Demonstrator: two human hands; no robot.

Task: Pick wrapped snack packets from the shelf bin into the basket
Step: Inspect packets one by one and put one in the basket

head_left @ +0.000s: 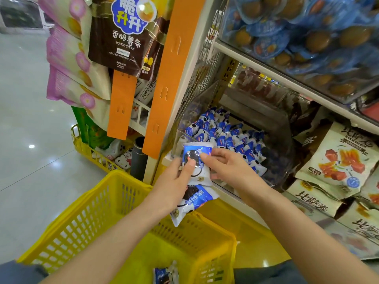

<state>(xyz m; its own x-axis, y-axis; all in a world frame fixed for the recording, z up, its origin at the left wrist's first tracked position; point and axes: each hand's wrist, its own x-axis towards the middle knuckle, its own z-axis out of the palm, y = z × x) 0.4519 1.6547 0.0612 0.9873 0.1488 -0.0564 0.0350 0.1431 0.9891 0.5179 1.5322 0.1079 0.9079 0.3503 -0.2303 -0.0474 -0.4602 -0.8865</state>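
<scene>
- Nearest to us, one blue-and-white packet (165,274) already lies on the floor of the yellow basket (131,201), close to its near wall.
- Above the basket's far rim, our left hand (176,181) holds two more of the wrapped snacks. Its thumb presses flat on the face of the upper packet (196,160). The lower packet (192,201) hangs beneath the palm and dips toward the rim. The other fingers sit behind the wrappers, so we cannot tell how they lie.
- Over the basket's far right corner, our right hand (227,167) pinches the upper packet's right edge between thumb and forefinger, with the remaining fingers curled loosely underneath.
- Beyond the basket, the clear-walled shelf bin (276,140) holds a heap of matching packets (223,136), so plenty remain to pick.
- We judge this to be the gather-and-transfer step: two packets are out of the bin but not yet in the basket, with both hands on the upper one.
- Next, we should bring the pair in over the basket's open middle, then let go. The lower packet looks loosely held and could slip outside the far rim if we release too soon. After that, the right hand is best placed to reach beyond the basket for another.
</scene>
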